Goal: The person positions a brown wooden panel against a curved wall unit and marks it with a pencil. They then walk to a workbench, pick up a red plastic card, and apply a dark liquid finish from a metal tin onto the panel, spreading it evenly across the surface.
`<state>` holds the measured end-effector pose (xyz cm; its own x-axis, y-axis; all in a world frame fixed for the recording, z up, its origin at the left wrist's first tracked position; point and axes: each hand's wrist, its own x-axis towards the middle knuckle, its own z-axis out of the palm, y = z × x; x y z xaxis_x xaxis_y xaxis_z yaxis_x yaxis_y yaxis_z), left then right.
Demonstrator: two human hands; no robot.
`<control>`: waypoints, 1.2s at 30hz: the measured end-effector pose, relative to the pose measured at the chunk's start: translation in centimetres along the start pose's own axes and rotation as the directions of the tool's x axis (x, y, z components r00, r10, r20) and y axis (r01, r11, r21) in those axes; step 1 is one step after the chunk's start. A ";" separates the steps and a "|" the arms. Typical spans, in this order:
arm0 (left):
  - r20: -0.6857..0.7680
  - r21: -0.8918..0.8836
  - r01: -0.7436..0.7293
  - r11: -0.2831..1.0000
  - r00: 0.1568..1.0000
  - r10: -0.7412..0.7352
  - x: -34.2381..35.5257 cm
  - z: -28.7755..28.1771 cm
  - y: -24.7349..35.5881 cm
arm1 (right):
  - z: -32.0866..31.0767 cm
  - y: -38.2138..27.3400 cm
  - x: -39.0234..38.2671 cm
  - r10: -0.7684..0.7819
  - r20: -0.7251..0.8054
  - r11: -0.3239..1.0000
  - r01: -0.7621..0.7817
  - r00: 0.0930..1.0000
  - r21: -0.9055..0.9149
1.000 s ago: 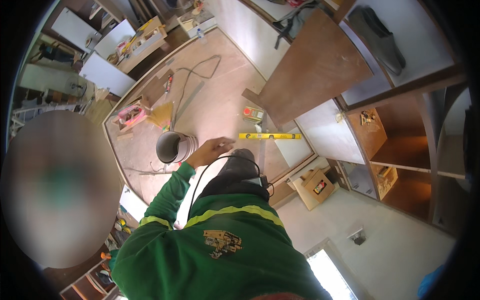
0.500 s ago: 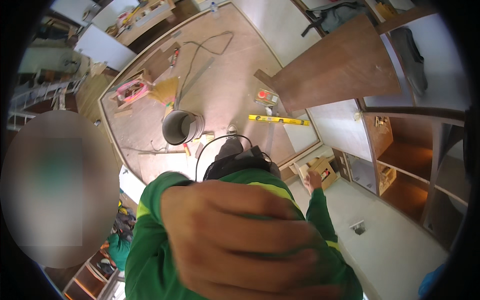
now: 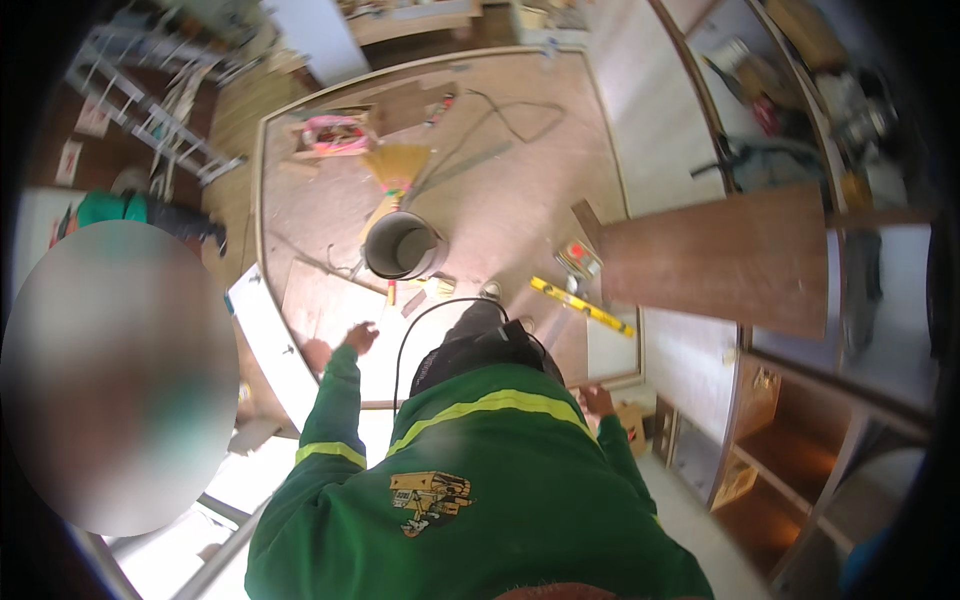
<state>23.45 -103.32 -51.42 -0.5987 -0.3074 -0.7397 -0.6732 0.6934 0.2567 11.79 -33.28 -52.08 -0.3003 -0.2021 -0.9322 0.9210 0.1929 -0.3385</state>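
Observation:
My left hand (image 3: 360, 337) hangs open at my left side, fingers apart and empty, above pale boards. My right hand (image 3: 597, 398) is low at my right, partly behind my green-sleeved body; its fingers are small and blurred, so I cannot tell their grip. Ahead of me a bucket (image 3: 403, 250) stands on the brown wooden surface (image 3: 530, 170) where my shoe (image 3: 489, 292) shows, with a straw broom (image 3: 395, 160) beyond it. A yellow spirit level (image 3: 581, 308) lies to the right, beside a small tin (image 3: 577, 256).
A cord (image 3: 530, 105) and pink-lined tool box (image 3: 335, 135) lie farther off. Open cabinets (image 3: 785, 430) and a brown panel (image 3: 715, 250) line the right. At left are an aluminium ladder (image 3: 150, 110), a white panel (image 3: 272, 330) and another person in green (image 3: 115, 208), partly blurred out.
My left hand, large and close to the camera half a second ago, has dropped to my left side. The view has turned, bringing the ladder and the other person further into sight.

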 end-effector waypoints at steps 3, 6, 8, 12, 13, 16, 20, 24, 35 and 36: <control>0.398 -0.846 0.469 0.254 0.872 -0.285 -4.9 12.6 -0.4 | -4.4 2.5 -0.8 -0.013 -0.186 0.999 0.004 0.983 -0.049; 0.498 -0.849 0.527 0.048 0.826 -0.264 -10.4 18.5 5.1 | -10.5 3.2 1.8 0.121 -0.251 0.974 -0.163 0.960 -0.157; 0.509 -0.852 0.523 -0.019 0.820 -0.260 -13.4 20.5 6.5 | -8.0 -1.7 2.7 0.030 -0.180 0.960 -0.078 0.983 -0.267; 0.548 -0.836 0.535 -0.120 0.811 -0.206 -14.1 22.9 11.2 | -5.2 -10.8 4.1 -0.031 -0.011 0.914 0.024 0.999 -0.405; 0.549 -0.836 0.531 -0.142 0.816 -0.181 -12.9 23.2 12.6 | -6.9 -12.6 6.8 0.011 0.068 0.910 0.019 0.998 -0.414; 0.530 -0.843 0.499 -0.200 0.834 -0.153 -8.7 21.1 15.0 | -4.6 -21.2 12.2 0.094 -0.179 0.939 -0.147 0.979 -0.312; 0.459 -0.871 0.427 -0.243 0.883 -0.095 2.5 14.8 18.0 | -2.7 -36.0 17.9 -0.275 0.170 0.294 0.251 0.946 -0.922; 0.356 -0.905 0.284 -0.317 0.914 -0.197 10.0 6.2 17.3 | 6.4 -47.7 17.3 -0.289 -0.031 0.768 0.212 0.957 -0.604; -0.091 -0.996 -0.085 0.034 0.973 -0.212 16.6 -17.4 13.1 | 15.8 -63.8 25.2 -0.305 0.009 0.622 0.207 0.952 -0.755; -0.116 -0.989 -0.101 0.108 0.984 -0.138 15.7 -18.7 13.1 | 16.3 -63.7 27.0 -0.277 0.098 0.521 0.235 0.956 -0.821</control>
<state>-2.88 -111.22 -48.05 -0.5465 -0.4735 -0.6908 -0.4412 -0.5383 0.7180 -50.90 -66.66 -53.58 -0.5183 -0.3403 -0.7846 0.2052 0.8411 -0.5004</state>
